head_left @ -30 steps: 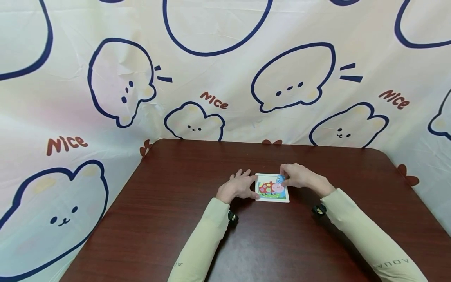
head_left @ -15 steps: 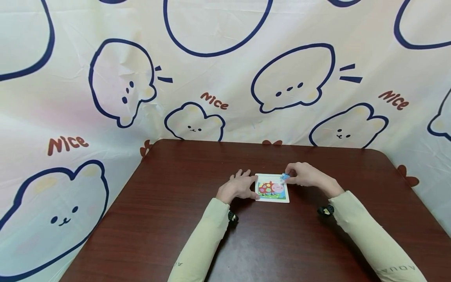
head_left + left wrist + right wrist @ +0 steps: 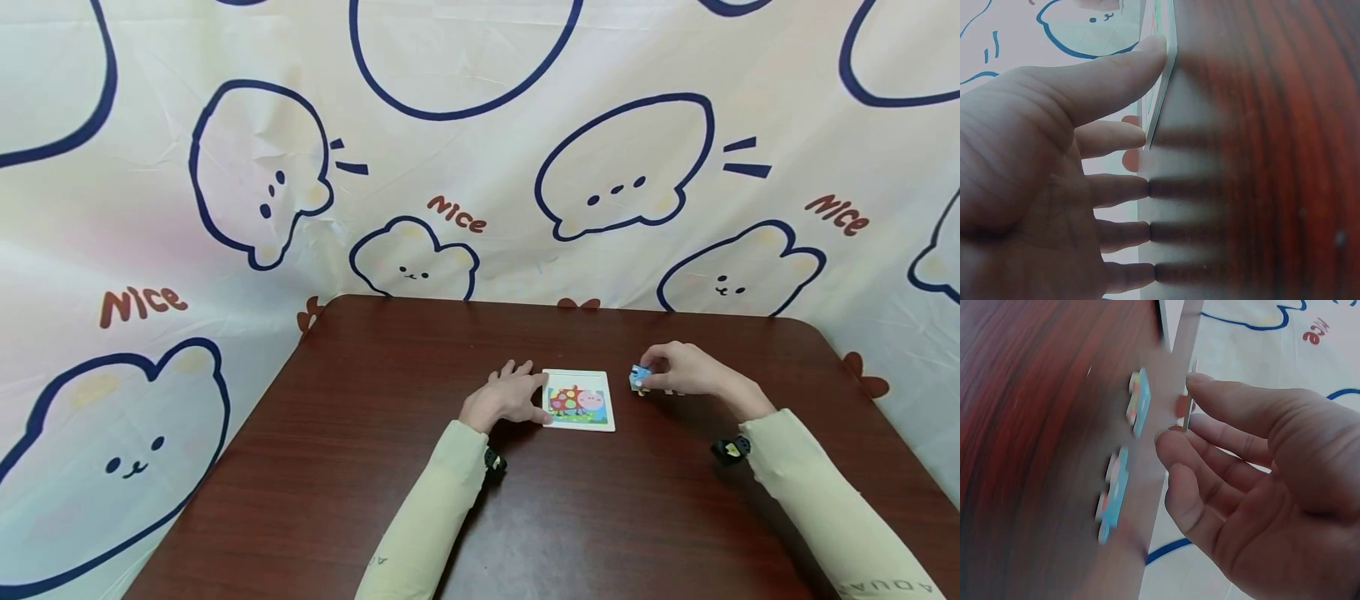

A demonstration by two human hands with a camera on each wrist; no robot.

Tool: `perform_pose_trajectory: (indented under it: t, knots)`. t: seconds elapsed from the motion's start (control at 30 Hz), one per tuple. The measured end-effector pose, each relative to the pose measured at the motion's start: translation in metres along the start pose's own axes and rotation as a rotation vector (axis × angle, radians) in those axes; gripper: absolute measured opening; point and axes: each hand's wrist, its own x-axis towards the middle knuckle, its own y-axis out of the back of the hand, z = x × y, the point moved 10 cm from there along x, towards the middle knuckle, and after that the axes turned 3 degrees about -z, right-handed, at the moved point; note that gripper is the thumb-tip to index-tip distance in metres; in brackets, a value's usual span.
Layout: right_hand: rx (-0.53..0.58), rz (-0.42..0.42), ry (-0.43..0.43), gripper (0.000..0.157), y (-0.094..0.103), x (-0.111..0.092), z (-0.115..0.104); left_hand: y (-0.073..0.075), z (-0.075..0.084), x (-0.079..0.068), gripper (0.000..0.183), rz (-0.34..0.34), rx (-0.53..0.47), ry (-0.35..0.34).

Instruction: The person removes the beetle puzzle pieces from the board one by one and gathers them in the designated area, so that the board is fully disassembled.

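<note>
A white-framed jigsaw puzzle (image 3: 576, 402) with a pink-faced, spotted ladybird picture lies flat on the table; its upper strip shows bare white. My left hand (image 3: 512, 395) rests at the frame's left side, fingers straight and spread. In the left wrist view, the thumb (image 3: 1116, 78) touches the frame's edge and the other fingertips reach the tabletop. To the right of the frame, my right hand (image 3: 682, 369) pinches a blue puzzle piece (image 3: 639, 377) between thumb and fingers. The right wrist view shows that thin piece (image 3: 1188, 414) edge-on.
Near the right hand, a loose blue piece (image 3: 1139, 403) and another blue piece (image 3: 1114, 494) lie on the table. The dark wooden table (image 3: 420, 350) ends at a cartoon-printed cloth (image 3: 510, 167) behind it.
My right hand has carried the blue piece from the puzzle's upper right corner out to the right, leaving white there. The left hand stays at the frame.
</note>
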Motion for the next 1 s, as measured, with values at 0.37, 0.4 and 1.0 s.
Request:
perform_pose_trajectory:
  t: [0.37,0.4,1.0]
  knots:
    - [-0.061,-0.068,0.002,0.027,0.018,-0.012,0.025,0.002,0.000,0.000,0.074,0.004,0.013,-0.006]
    - [-0.073,-0.073,0.001,0.027,0.019,-0.013,0.028,0.002,0.000,0.000,0.074,0.002,0.013,-0.006]
    - [-0.080,-0.231,-0.068,0.020,0.016,-0.025,0.071,0.000,0.000,0.000,0.075,-0.008,0.010,0.000]
